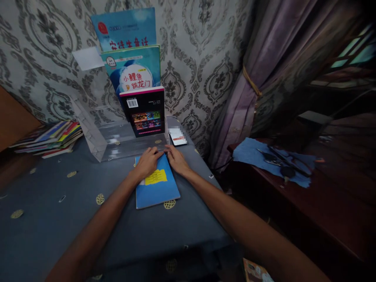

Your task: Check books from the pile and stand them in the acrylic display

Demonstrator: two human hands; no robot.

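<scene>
A blue book (158, 188) with a yellow label lies flat on the grey patterned tablecloth (58, 219). My left hand (147, 161) rests on its far end, fingers curled over the top edge. Beside it, my right hand (175, 157) grips the book's far right corner. Just beyond both hands stands a clear acrylic stepped book stand (96, 137). It holds a black book (144, 111) in front, a teal book (133, 68) behind it and a blue book (125, 27) at the back.
A stack of colourful books (49, 138) lies at the table's far left. A phone (178, 138) rests right of the stand. To the right, a dark wooden table carries a blue cloth (252, 152) with scissors (272, 158). Purple curtain (264, 66) hangs behind.
</scene>
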